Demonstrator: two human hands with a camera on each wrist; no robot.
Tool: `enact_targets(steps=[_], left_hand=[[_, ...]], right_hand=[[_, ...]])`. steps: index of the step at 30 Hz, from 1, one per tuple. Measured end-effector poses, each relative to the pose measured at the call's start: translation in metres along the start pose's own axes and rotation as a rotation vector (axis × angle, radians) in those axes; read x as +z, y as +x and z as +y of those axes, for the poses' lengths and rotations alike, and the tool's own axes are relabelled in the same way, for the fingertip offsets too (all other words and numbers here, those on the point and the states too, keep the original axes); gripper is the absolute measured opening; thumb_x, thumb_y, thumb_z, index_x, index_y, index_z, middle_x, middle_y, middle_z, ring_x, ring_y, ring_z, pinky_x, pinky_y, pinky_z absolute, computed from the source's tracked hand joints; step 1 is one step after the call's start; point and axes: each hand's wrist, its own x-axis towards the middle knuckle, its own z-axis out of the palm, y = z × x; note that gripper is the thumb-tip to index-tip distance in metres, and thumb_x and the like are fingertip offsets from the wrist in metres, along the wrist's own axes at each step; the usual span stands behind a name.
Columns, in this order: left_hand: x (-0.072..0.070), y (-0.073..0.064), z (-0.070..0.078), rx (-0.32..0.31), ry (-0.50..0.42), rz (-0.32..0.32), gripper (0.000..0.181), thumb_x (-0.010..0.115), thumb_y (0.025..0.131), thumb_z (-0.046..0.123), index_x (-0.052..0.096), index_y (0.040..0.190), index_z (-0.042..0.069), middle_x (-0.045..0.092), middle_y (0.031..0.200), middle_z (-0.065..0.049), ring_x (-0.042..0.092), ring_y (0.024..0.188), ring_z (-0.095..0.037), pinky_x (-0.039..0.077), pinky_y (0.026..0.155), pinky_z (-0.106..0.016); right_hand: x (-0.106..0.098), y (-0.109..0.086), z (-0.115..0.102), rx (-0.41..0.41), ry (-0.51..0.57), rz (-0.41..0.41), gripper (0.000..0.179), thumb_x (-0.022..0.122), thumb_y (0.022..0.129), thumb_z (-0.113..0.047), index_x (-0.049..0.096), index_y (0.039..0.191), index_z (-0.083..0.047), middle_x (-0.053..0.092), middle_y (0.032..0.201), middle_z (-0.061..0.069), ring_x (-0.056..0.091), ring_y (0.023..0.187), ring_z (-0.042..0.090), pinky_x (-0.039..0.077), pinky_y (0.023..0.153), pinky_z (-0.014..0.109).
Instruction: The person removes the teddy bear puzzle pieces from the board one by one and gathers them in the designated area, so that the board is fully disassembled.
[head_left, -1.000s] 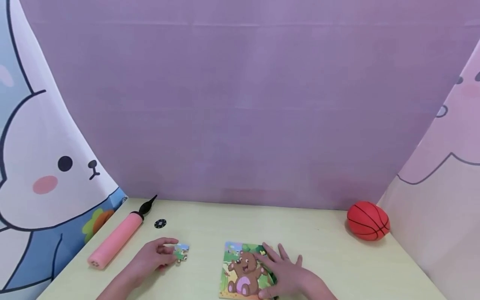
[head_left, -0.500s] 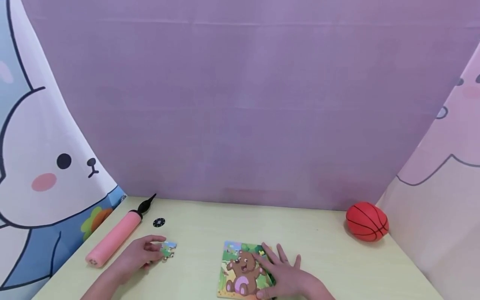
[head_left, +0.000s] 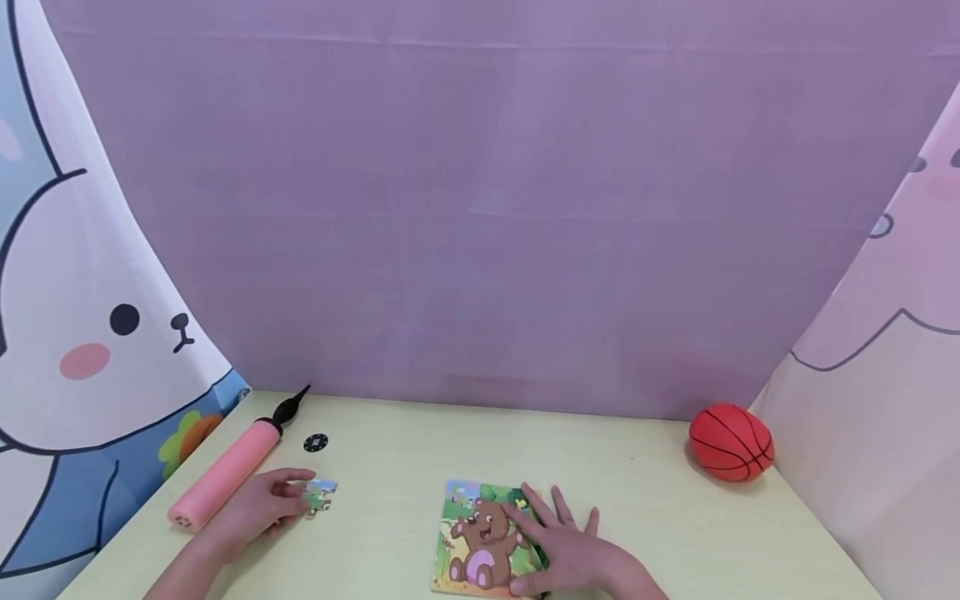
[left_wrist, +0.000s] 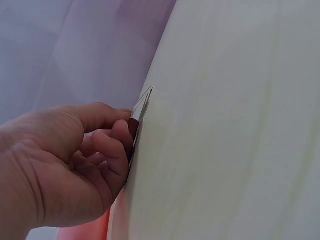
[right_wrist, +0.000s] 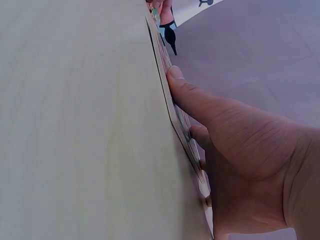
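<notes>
Purple cloth [head_left: 480, 208] hung behind a pale table [head_left: 390, 454], faintly creased along its upper part; at the left stood a printed cloth [head_left: 67, 275] with a white animal face above blue, and at the right a pink and pale cloth [head_left: 885, 333] with dark outlines.

Bear puzzle [head_left: 480, 546] lay flat at the near middle of the table; brown bear, pink belly, green scenery round it; right hand [head_left: 573, 554] rested over its right side, fingers spread wide, thumb down by the lower right corner; that side was partly covered, so its full outline could not be told.

Left hand [head_left: 258, 507] was well apart from it, to the left; its grip was narrow, fingers curled in, pinching a puzzle piece [head_left: 321, 497] by the left side; blue showed along the top of the piece, green below, knobbed edge lowermost; by the left wrist view it sat low, nearly edge-on, at the tabletop; whether all of it touched the wood, could not tell.

Pink pump [head_left: 228, 475] lay aslant just left of that hand, black nozzle pointing towards the back edge; black disc [head_left: 316, 442] with white marks was near the nozzle, beyond the left hand; red ball [head_left: 732, 442] with black lines sat far right, near the back edge, well apart from the right hand.
</notes>
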Motion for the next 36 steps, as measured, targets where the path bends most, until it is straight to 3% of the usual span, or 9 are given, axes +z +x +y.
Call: enact_targets(steps=[14,21,28,36], left_hand=[[-0.0050,-0.0023,-0.0002,0.034,0.063,0.046,0.055,0.067,0.086,0.000,0.053,0.138,-0.007,0.057,0.094,-0.008,0.050,0.065,-0.019,0.042,0.051,-0.024],[-0.0064,-0.0007,-0.0002,0.008,0.060,0.050,0.053,0.066,0.089,0.000,0.053,0.139,-0.007,0.057,0.093,-0.009,0.052,0.068,-0.021,0.043,0.052,-0.026],[-0.0088,0.0006,-0.0020,-0.021,0.071,0.055,0.055,0.069,0.091,0.006,0.050,0.141,-0.006,0.058,0.095,-0.010,0.053,0.068,-0.022,0.045,0.053,-0.027],[-0.0002,-0.0018,0.0065,0.034,0.061,0.063,0.055,0.071,0.094,0.015,0.050,0.142,-0.004,0.057,0.092,-0.010,0.052,0.064,-0.020,0.043,0.052,-0.027]], right_hand=[[-0.0024,-0.0011,-0.0012,-0.004,0.010,-0.015,0.094,0.064,0.086,-0.068,0.021,0.162,-0.034,0.002,0.169,0.010,-0.006,0.147,0.054,-0.005,0.088,0.091],[-0.0016,-0.0013,-0.0040,0.013,-0.011,0.028,0.107,0.068,0.083,-0.070,0.019,0.163,-0.018,0.005,0.169,0.008,-0.003,0.149,0.052,-0.004,0.091,0.090],[-0.0002,-0.0001,-0.0055,0.041,-0.026,0.041,0.116,0.071,0.080,-0.069,0.013,0.163,-0.012,0.007,0.169,0.008,-0.003,0.149,0.050,-0.006,0.092,0.089],[0.0000,-0.0001,-0.0059,0.047,-0.041,0.042,0.113,0.071,0.080,-0.068,0.019,0.162,-0.009,0.006,0.169,0.008,-0.003,0.149,0.050,-0.005,0.091,0.089]])
